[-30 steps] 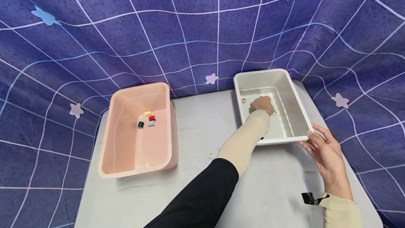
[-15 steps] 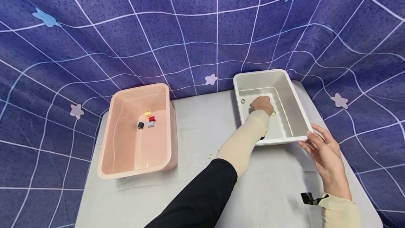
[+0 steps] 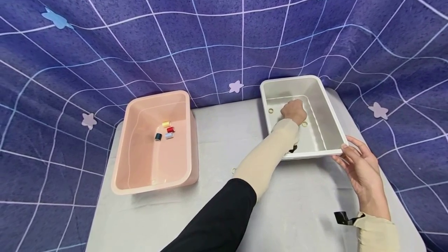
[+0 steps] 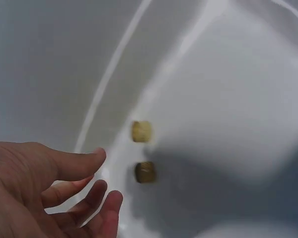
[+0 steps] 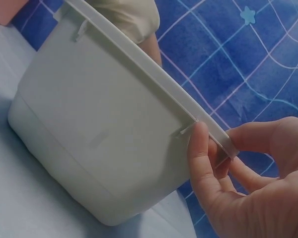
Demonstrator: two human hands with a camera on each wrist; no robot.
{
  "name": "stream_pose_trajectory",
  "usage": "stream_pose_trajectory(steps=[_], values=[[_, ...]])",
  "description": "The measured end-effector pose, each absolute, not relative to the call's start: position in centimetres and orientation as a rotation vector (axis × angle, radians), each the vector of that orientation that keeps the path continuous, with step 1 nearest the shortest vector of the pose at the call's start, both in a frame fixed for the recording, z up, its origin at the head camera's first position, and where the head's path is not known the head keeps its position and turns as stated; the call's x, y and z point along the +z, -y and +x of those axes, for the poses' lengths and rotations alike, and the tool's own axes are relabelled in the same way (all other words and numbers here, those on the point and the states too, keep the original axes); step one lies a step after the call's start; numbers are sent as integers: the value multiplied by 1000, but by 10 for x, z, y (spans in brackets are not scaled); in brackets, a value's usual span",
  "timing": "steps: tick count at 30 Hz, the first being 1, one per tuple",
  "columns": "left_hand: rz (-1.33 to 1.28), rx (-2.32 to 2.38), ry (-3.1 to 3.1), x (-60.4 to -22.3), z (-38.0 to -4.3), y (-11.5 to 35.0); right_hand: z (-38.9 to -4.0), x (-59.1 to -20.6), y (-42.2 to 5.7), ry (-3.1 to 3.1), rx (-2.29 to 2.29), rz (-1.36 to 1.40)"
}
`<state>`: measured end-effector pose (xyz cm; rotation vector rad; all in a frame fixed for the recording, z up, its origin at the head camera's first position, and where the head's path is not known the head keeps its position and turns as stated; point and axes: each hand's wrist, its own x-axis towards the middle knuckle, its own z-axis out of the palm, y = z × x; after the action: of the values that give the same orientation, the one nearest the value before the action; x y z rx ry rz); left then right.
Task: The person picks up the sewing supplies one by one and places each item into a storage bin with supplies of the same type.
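Observation:
My left hand [image 3: 294,111] reaches down inside a white plastic bin [image 3: 313,153]. In the left wrist view its thumb and fingers are apart and loosely bent, with nothing visible between them. Just beyond the fingertips lies a small gold ring [image 4: 145,172], with a similar gold shape [image 4: 141,131] above it, both blurred. From the head, one gold ring [image 3: 270,111] shows by the bin's left wall and another ring [image 3: 304,124] right of the hand. My right hand [image 3: 365,174] pinches the bin's near right corner, thumb on the rim [image 5: 223,139] and fingers beneath.
A pink plastic bin [image 3: 194,154] stands to the left, holding yellow, red, light blue and dark thread spools [image 3: 169,135]. On the white table [image 3: 224,127] a loose ring [image 3: 233,170] lies partly behind the left sleeve. A blue patterned curtain [image 3: 210,30] rises behind.
My left hand has shifted slightly farther away and to the right inside the white bin. The left sleeve now partly covers the ring on the table. My right hand keeps its hold.

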<state>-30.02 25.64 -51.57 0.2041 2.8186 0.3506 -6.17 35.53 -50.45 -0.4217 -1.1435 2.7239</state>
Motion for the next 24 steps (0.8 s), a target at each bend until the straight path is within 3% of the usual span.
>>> stream_pose_trajectory(steps=[18,24], values=[[405,931,-2900,-447,-276,-240,-61,-505,-355,1121,2739,-409],[455,1120,-2874,-420,-252,-230,-62,-505,-355,1120,2740,-418]])
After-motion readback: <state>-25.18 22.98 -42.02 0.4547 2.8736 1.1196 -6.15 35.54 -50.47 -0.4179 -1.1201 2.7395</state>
